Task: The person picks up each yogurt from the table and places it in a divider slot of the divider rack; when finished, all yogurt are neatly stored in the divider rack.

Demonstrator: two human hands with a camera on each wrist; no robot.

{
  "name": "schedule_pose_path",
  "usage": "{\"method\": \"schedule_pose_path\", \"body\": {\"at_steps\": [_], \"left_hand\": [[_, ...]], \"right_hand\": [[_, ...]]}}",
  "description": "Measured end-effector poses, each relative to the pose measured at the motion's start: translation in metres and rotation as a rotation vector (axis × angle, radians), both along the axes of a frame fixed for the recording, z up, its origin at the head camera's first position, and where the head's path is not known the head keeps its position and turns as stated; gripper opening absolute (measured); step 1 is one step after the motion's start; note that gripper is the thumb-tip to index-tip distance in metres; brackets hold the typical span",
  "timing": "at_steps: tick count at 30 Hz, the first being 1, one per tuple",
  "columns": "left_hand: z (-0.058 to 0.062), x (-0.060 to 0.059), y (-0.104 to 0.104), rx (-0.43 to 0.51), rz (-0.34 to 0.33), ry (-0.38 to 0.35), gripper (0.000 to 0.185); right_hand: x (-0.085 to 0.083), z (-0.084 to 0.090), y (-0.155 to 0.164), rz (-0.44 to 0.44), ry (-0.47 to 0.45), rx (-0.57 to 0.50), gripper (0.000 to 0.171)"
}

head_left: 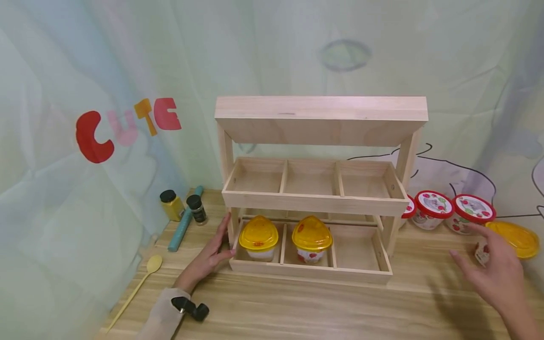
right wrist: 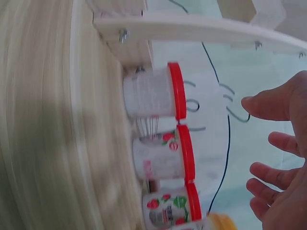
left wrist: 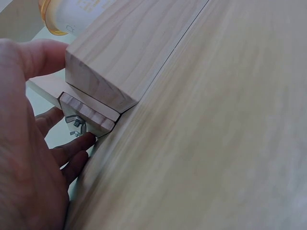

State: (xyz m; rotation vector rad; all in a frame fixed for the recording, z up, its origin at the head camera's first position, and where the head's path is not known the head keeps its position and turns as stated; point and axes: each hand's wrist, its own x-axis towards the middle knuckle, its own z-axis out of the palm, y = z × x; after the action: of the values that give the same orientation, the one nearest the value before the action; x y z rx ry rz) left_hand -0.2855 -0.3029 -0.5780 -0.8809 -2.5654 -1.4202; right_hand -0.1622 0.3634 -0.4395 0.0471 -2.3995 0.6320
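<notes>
Yellow-lidded cup (head_left: 512,240) lies tipped on surface (head_left: 297,307) at far right, just beyond right hand (head_left: 495,271), lid facing left. Right hand open, fingers spread, nearest it. Left hand (head_left: 210,257) open, fingers pressed against wooden rack (head_left: 314,203) lower-left corner, well apart.
</notes>
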Motion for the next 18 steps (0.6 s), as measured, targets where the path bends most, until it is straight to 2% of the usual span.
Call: {"method": "schedule_pose_path", "body": {"at_steps": [5,9,15,18], "left_hand": [[0.002,0.001,0.001,0.012,-0.008,0.013,0.103],[0.006,0.004,0.002,0.019,-0.031,0.065,0.100],[0.001,0.002,0.001,0.004,-0.008,0.042,0.103],[0.002,0.002,0.001,0.010,-0.020,0.055,0.100]], "right_hand": [[0.000,-0.003,0.015,-0.101,-0.089,0.004,0.066],[-0.003,-0.006,0.028,-0.161,-0.138,-0.001,0.071],[-0.006,-0.010,0.042,-0.276,-0.277,-0.039,0.081],[-0.009,-0.011,0.048,-0.290,-0.273,-0.066,0.082]]}}
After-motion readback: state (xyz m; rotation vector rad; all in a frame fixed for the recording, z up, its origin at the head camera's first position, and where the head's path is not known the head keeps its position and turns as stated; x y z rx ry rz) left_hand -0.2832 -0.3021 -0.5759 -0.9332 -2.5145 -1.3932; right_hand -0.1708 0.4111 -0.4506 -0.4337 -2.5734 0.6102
